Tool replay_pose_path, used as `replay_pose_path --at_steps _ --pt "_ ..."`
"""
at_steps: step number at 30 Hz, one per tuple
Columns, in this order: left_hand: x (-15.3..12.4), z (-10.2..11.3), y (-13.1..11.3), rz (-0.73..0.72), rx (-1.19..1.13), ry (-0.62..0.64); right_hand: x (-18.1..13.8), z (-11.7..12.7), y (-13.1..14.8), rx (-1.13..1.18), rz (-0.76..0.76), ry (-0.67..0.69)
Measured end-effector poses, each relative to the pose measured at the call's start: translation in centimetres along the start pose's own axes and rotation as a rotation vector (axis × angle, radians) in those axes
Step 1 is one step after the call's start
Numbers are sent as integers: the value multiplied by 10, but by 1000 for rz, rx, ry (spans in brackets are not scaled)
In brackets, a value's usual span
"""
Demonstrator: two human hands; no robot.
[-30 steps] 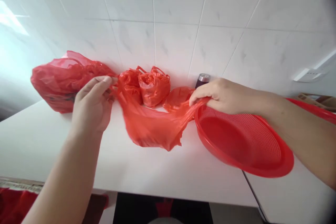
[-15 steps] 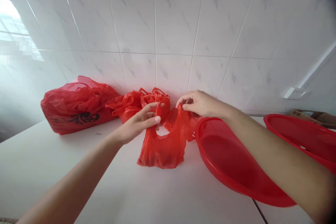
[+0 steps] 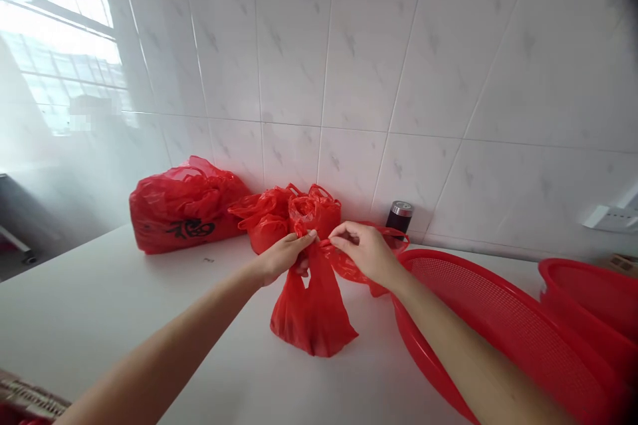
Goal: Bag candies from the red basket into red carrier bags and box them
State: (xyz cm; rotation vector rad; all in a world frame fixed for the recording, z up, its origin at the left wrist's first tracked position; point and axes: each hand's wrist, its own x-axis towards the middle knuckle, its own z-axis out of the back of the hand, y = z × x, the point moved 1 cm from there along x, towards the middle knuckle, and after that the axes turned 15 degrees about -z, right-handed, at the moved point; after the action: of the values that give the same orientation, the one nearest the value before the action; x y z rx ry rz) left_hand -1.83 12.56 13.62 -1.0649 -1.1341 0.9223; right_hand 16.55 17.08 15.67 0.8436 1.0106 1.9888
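Note:
A small red plastic bag [image 3: 314, 315] hangs upright just over the white table, its top drawn together between my two hands. My left hand [image 3: 286, 255] is closed around one handle of the bag, thumb pressed on top. My right hand [image 3: 363, 249] pinches the other handle close to my left fingertips. Behind my hands stand more filled red plastic bags [image 3: 269, 232], their handles sticking up. Another red bag [image 3: 349, 265] lies partly hidden behind my right hand. What the held bag contains cannot be made out.
At the left back sits a large red bag [image 3: 187, 216] with a black character. A dark flask [image 3: 399, 216] with a silver lid stands by the tiled wall. A big red mesh basket [image 3: 478, 272] and another red basket [image 3: 588, 292] occupy the right side of the white table [image 3: 209, 332].
My hands have come together, bringing the bag's two handles close and narrowing its opening. The camera has tilted upward, so more wall and the dark flask show.

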Motion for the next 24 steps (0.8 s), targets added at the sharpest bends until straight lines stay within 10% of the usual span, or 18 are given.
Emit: replay_pose_path --at_steps 10,17,24 --pt "-13 4 -12 -107 345 312 -16 -25 -12 208 -21 100" --pt "-21 -4 9 -441 1075 -56 5 -66 -60 380 -109 183" --pt "-26 5 18 -494 935 3 -12 -61 -41 288 -126 214"
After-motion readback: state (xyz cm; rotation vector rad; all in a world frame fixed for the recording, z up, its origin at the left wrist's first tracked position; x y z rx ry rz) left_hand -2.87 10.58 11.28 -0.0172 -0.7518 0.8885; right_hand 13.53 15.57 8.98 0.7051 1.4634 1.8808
